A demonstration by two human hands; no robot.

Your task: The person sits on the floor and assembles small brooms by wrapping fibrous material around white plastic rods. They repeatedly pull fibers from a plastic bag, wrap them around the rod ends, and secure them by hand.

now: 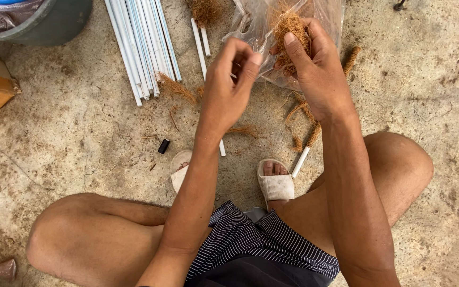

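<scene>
Your left hand (229,85) hides whatever its fingers pinch; the frame's top edge crops the bag (325,16), bucket (54,24) and pipes (142,42).

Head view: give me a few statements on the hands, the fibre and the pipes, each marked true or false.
1. The right hand grips a tuft of brown fibre. True.
2. The white pipes stand upright in the bucket. False: they lie bundled on the concrete floor.
3. The left hand rests flat on the floor. False: it is raised, fingertips pinched.
4. A clear plastic bag lies behind the fibre. True.
</scene>
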